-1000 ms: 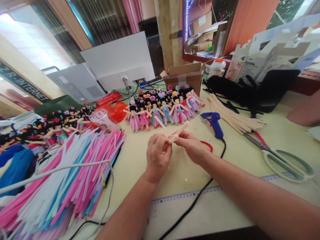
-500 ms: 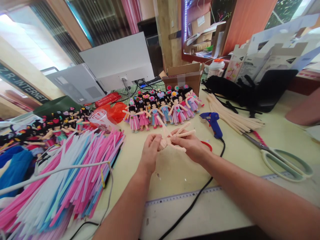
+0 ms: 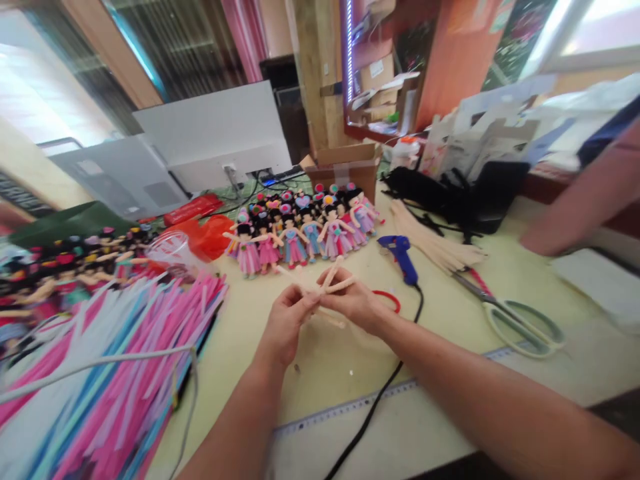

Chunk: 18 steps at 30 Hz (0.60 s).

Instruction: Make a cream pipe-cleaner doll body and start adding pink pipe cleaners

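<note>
A figure of cream pipe cleaners [image 3: 341, 285] is held between both hands above the table, its fuzzy limbs sticking out several ways. My left hand [image 3: 284, 321] pinches its near end, and the thumb almost meets the other thumb. From the right, my right hand [image 3: 356, 307] closes on the middle where the stems cross. The fingers hide most of the body. A blue glue gun [image 3: 403, 259] lies to the right of my hands, beside a red ring [image 3: 389, 300]. Just beyond them stand finished pipe cleaner dolls [image 3: 295, 243] in pink, purple and blue skirts.
Pink, white and blue pipe cleaners [image 3: 125, 373] are heaped at left, near more dolls [image 3: 75, 273] and a clear plastic cup [image 3: 175, 253]. Scissors [image 3: 520, 327], cream stems [image 3: 430, 237] and a black bundle [image 3: 425, 190] lie at right. A ruler strip [image 3: 345, 408] and black cord [image 3: 373, 413] cross the front.
The camera view has turned to the right, so things sit further left. My hands have drawn closer together on the cream figure, and my left fingers now cover its rounded end.
</note>
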Available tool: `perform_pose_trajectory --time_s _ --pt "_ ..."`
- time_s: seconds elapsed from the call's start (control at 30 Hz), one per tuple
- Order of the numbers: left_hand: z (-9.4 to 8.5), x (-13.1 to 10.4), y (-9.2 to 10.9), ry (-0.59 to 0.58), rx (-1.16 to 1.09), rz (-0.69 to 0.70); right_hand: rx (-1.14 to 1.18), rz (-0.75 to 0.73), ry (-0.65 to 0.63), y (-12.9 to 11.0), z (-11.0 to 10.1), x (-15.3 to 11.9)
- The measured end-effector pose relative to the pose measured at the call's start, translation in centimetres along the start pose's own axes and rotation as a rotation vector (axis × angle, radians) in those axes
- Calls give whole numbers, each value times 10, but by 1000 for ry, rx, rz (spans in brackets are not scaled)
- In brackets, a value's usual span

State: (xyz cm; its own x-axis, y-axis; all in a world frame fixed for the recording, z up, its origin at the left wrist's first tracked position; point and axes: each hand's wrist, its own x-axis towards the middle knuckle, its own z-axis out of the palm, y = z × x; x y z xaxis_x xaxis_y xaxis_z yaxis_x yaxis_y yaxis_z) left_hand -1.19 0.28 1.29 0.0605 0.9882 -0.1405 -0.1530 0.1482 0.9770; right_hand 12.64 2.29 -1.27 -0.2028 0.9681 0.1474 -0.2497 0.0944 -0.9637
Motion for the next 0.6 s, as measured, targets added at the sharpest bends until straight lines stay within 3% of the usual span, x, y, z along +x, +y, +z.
perform_pose_trajectory --time_s 0.1,0.23,0.33,0.37,0.43,0.5,0.6 --pt "0 0 6 67 -21 -11 -169 17 -89 -4 -8 0" --pt "-5 6 15 194 -73 -29 -695 39 -130 -38 -33 -5" --pt "-8 10 16 260 -116 -35 -687 -116 -41 -72 -63 -1" --pt "-9 11 16 269 -121 -41 -646 -194 62 -81 -78 4" --pt "-9 13 15 276 -127 -59 -620 -338 419 -93 -116 16" --pt "-9 13 14 291 -136 -84 -696 -290 883 -97 -161 29" --pt "-8 15 14 337 -163 -125 -755 -183 1187 -92 -225 37"
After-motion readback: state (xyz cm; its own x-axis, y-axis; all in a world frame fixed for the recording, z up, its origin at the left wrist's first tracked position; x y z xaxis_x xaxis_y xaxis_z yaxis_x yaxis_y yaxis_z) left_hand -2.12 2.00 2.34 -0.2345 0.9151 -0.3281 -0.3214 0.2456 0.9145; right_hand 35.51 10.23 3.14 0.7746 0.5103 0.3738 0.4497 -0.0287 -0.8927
